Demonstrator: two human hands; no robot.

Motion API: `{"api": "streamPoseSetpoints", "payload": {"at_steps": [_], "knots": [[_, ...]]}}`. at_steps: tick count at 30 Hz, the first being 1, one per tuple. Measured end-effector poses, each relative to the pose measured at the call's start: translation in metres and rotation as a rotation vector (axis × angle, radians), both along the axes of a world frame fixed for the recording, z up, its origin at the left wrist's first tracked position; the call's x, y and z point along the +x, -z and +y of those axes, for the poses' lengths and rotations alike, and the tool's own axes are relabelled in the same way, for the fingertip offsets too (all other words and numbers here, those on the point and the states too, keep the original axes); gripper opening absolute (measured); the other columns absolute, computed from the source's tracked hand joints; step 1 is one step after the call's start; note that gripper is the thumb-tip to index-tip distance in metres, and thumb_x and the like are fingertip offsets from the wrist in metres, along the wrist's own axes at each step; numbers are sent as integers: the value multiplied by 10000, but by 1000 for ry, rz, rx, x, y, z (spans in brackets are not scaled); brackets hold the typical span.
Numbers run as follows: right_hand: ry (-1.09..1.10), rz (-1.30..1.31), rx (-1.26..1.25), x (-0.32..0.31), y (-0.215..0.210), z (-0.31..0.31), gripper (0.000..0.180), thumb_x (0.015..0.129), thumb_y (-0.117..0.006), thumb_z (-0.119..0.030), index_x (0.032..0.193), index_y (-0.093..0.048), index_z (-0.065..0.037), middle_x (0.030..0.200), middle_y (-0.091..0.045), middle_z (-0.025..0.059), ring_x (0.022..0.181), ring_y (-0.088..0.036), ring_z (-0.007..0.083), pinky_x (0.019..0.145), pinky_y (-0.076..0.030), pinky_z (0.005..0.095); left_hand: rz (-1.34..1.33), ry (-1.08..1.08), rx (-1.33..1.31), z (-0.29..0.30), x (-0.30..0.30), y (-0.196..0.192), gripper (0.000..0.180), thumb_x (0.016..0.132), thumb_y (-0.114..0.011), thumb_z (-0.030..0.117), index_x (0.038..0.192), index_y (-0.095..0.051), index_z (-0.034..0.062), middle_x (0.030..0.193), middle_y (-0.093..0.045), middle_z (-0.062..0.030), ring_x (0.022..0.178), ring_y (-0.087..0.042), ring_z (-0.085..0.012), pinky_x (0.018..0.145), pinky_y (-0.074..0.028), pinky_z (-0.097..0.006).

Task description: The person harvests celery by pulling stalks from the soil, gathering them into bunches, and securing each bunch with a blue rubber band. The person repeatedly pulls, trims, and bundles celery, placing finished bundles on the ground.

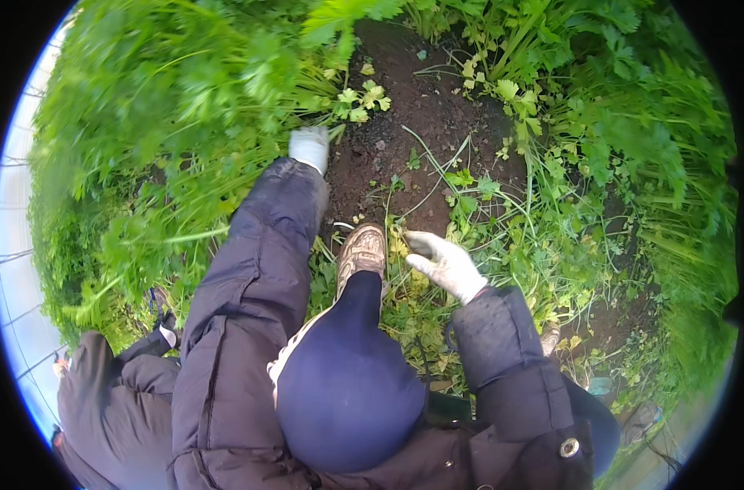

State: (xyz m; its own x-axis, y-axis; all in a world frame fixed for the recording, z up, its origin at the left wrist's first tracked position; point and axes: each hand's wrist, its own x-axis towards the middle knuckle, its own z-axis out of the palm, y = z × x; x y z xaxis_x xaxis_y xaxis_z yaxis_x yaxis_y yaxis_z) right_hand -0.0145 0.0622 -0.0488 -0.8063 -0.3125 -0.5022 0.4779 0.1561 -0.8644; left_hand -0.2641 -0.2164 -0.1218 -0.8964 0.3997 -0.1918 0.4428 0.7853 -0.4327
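My left hand [310,148], in a white glove, reaches into the base of the leafy green plants [249,90] on the left, which look like celery. Leaves and stems hide its fingers, so its grip does not show. My right hand [447,263], also white-gloved, hangs low over loose stems and yellowed leaves beside my brown shoe [361,249]. Its thumb and fingers are bent but apart, and nothing shows clearly between them. Cut or fallen stalks [445,175] lie on the dark soil [396,98] ahead of it.
Another tall stand of the same green plants [674,155] rises on the right. My bent knee [347,384] sits between my arms. At the lower left is another person in a dark jacket [123,400]. Pale sheeting [21,269] borders the left side.
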Motion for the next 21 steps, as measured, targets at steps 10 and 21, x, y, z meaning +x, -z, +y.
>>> {"api": "streamPoseSetpoints", "payload": {"at_steps": [10, 21], "knots": [[514, -168, -497, -27, 36, -43, 466, 987, -678, -219, 1400, -563, -37, 1284, -665, 128, 1155, -638, 180, 1020, -494, 340, -694, -530, -121, 25, -59, -21, 396, 992, -514, 325, 1210, -717, 64, 1196, -709, -202, 1050, -710, -344, 897, -563, -423], [754, -345, -646, -18, 28, -56, 637, 1054, -432, -547, 1221, -607, 42, 1206, -692, 188, 1082, -687, 292, 989, -535, 458, -1442, -441, 1002, 44, 185, -83, 414, 1015, -599, 346, 1293, -610, 39, 1222, -657, -151, 1126, -613, -267, 982, -486, -383]]}}
